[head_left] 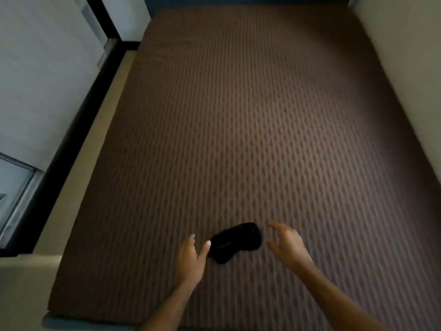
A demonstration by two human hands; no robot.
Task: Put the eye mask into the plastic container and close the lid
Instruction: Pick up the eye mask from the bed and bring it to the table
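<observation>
A black eye mask (235,241) lies on a brown patterned mattress (238,127), near its front edge. My left hand (191,256) is just left of the mask, fingers apart, with the thumb tip at the mask's left end. My right hand (287,243) hovers to the right of the mask, fingers spread and curved, a small gap away from it. Neither hand holds anything. No plastic container shows in this view.
A pale wall (405,68) borders the mattress on the right. On the left run a beige bed edge (95,151), a black strip (71,144) and a white surface (43,80). A grey framed object (14,194) sits at the far left.
</observation>
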